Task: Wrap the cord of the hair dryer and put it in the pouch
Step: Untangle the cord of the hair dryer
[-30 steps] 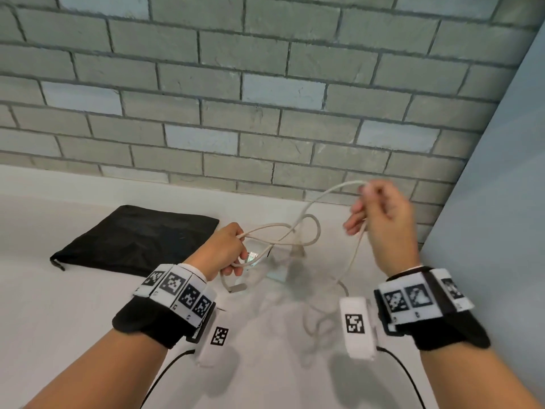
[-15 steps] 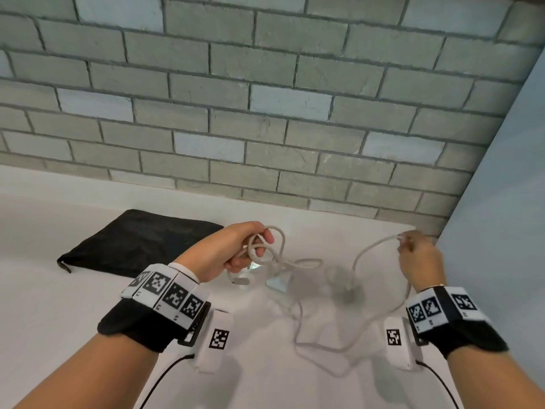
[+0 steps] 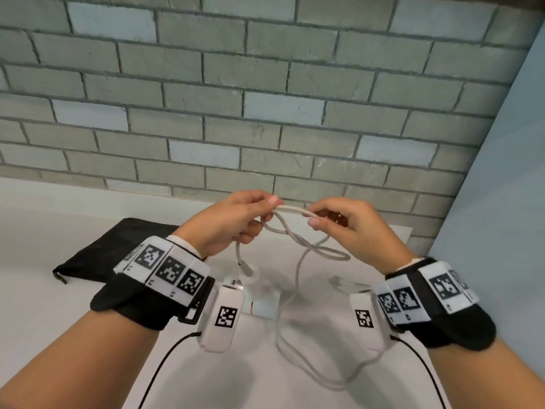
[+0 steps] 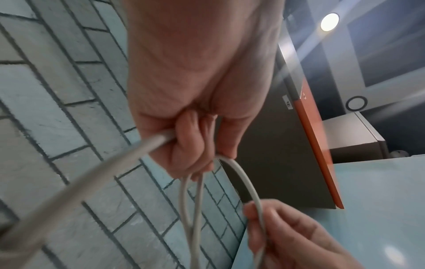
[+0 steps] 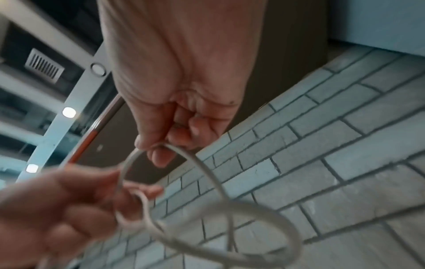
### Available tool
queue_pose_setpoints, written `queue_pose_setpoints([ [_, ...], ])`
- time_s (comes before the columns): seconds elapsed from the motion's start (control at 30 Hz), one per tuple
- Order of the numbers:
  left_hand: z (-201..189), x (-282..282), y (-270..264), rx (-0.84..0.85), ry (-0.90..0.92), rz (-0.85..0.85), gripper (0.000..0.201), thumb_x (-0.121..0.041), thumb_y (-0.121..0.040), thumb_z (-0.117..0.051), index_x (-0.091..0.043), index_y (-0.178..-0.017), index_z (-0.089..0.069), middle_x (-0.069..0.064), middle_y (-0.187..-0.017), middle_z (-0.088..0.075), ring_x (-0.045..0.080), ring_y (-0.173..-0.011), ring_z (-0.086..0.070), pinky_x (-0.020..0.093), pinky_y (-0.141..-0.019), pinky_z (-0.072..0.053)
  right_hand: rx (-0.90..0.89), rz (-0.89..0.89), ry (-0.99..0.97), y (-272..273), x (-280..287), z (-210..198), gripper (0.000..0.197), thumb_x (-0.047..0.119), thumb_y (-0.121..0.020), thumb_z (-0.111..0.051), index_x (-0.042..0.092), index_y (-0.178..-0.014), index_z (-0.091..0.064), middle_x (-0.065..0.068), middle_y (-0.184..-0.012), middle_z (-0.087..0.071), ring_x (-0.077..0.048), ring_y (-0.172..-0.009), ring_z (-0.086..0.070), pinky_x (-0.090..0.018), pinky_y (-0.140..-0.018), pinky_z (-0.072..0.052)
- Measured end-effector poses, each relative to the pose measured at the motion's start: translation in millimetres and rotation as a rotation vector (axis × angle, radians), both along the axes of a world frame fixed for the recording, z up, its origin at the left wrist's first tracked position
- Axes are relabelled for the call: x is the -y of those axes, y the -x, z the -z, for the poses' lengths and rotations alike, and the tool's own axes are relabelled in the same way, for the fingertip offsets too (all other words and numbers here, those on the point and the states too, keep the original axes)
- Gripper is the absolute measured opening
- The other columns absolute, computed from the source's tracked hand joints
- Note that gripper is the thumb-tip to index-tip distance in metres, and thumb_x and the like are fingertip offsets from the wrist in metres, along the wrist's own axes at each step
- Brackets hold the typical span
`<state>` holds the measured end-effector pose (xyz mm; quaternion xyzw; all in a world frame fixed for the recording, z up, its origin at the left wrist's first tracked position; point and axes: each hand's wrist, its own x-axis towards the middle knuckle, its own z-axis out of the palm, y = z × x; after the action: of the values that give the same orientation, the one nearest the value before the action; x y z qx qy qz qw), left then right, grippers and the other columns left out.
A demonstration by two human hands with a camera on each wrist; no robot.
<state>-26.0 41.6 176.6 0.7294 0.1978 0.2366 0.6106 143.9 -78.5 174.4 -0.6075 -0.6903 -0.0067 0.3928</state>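
Both hands are raised over the table with the white cord (image 3: 295, 210) stretched between them. My left hand (image 3: 236, 222) grips gathered loops of the cord (image 4: 142, 151), fingers curled round them. My right hand (image 3: 339, 221) pinches the cord (image 5: 184, 151) between thumb and fingers, close beside the left hand (image 5: 69, 209). Loops (image 3: 321, 253) hang below the hands, and slack trails down onto the table. The white hair dryer (image 3: 264, 305) lies under the hands, mostly hidden by the wrist cameras. The black pouch (image 3: 118, 252) lies flat at the left.
A grey brick wall (image 3: 265, 113) stands right behind the white table (image 3: 44, 290). A pale blue panel (image 3: 501, 202) closes off the right side. Slack cord (image 3: 309, 370) lies looped on the table between my forearms.
My right hand has swung in from the far right to meet the left hand, bringing a new length of cord. Both hands have risen.
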Motion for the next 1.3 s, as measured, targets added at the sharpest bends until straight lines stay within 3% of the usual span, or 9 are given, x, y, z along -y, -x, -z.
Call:
queue_pose_setpoints([
  [0.27,7.4,-9.5,-1.5,0.290,0.186,-0.224,0.022,-0.004,-0.096,-0.037,-0.012,-0.094,-0.058,0.004,-0.074,-0.057,0.001,-0.031,-0.027,0.012,-0.031,-0.024,-0.020,-0.127,0.303,-4.0,42.4,12.1,0.018,0.043,-0.079,-0.060,0.029,-0.083,-0.071,0.002,-0.065,-0.063,-0.012,-0.066,-0.055,-0.020,-0.064,-0.042],
  [0.37,4.3,-20.4,4.7,0.437,0.269,-0.336,0.025,-0.004,-0.096,-0.035,-0.013,-0.089,-0.058,0.002,-0.067,-0.055,0.001,-0.031,-0.026,0.012,-0.031,-0.023,0.235,0.080,0.648,-21.1,43.5,44.0,0.015,0.033,-0.086,-0.058,0.029,-0.097,-0.067,0.007,-0.060,-0.056,-0.005,-0.057,-0.051,-0.020,-0.060,-0.040],
  [0.47,3.7,-29.7,14.4,0.554,0.332,-0.407,0.026,-0.005,-0.097,-0.034,-0.013,-0.087,-0.057,0.001,-0.065,-0.052,0.002,-0.032,-0.026,0.012,-0.032,-0.024,0.242,0.354,0.678,-54.0,39.0,86.8,0.018,0.029,-0.089,-0.053,0.032,-0.071,-0.050,0.010,-0.061,-0.046,-0.011,-0.061,-0.046,-0.021,-0.057,-0.034],
  [0.7,5.8,-34.9,25.7,0.642,0.424,-0.466,0.024,-0.010,-0.098,-0.033,-0.014,-0.088,-0.054,0.000,-0.070,-0.047,0.002,-0.035,-0.028,0.012,-0.034,-0.026,-0.603,0.968,0.071,-125.1,25.1,138.2,0.019,0.030,-0.082,-0.055,0.018,-0.072,-0.045,-0.028,-0.077,-0.062,-0.037,-0.064,-0.060,-0.041,-0.061,-0.053],
  [0.8,5.5,-26.8,19.0,0.603,0.419,-0.416,0.025,-0.009,-0.098,-0.031,-0.014,-0.088,-0.054,0.000,-0.069,-0.045,0.002,-0.035,-0.027,0.012,-0.034,-0.025,-0.826,0.786,-0.107,-117.0,9.8,126.0,0.016,-0.003,-0.086,-0.050,0.009,-0.075,-0.045,-0.017,-0.069,-0.056,-0.027,-0.053,-0.059,-0.019,-0.040,-0.051],
  [0.97,7.8,-13.5,11.6,0.492,0.424,-0.325,0.021,-0.008,-0.098,-0.031,-0.010,-0.091,-0.051,0.001,-0.068,-0.042,0.003,-0.033,-0.030,0.012,-0.033,-0.024,-0.790,0.304,-0.418,-96.8,-4.8,112.8,0.030,0.007,-0.084,-0.060,0.031,-0.074,-0.044,-0.014,-0.105,-0.049,-0.010,-0.103,-0.061,-0.014,-0.085,-0.046],
  [1.13,8.9,-1.6,5.4,0.373,0.344,-0.235,0.015,-0.013,-0.097,-0.038,-0.011,-0.097,-0.053,0.002,-0.073,-0.051,0.005,-0.036,-0.031,0.014,-0.033,-0.026,0.180,0.486,0.646,-100.1,3.3,117.8,0.044,0.002,-0.079,-0.058,0.015,-0.120,-0.048,-0.016,-0.139,-0.026,-0.032,-0.124,-0.040,-0.029,-0.100,-0.036],
  [1.2,7.4,2.7,2.8,0.321,0.279,-0.204,0.015,-0.015,-0.096,-0.039,-0.012,-0.099,-0.054,0.001,-0.074,-0.053,0.004,-0.036,-0.029,0.013,-0.034,-0.024,0.109,0.434,0.667,-89.3,4.7,104.6,0.055,-0.007,-0.081,-0.045,0.015,-0.132,-0.040,-0.015,-0.140,-0.030,-0.029,-0.123,-0.043,-0.028,-0.101,-0.035],
  [1.3,6.1,9.8,-2.6,0.262,0.185,-0.120,0.016,-0.016,-0.096,-0.039,-0.014,-0.096,-0.055,0.000,-0.074,-0.054,0.004,-0.036,-0.025,0.013,-0.034,-0.019,-0.291,0.248,0.183,-54.3,4.3,64.3,0.033,0.004,-0.090,-0.046,0.020,-0.118,-0.053,-0.004,-0.120,-0.057,-0.009,-0.110,-0.054,-0.015,-0.097,-0.038],
])
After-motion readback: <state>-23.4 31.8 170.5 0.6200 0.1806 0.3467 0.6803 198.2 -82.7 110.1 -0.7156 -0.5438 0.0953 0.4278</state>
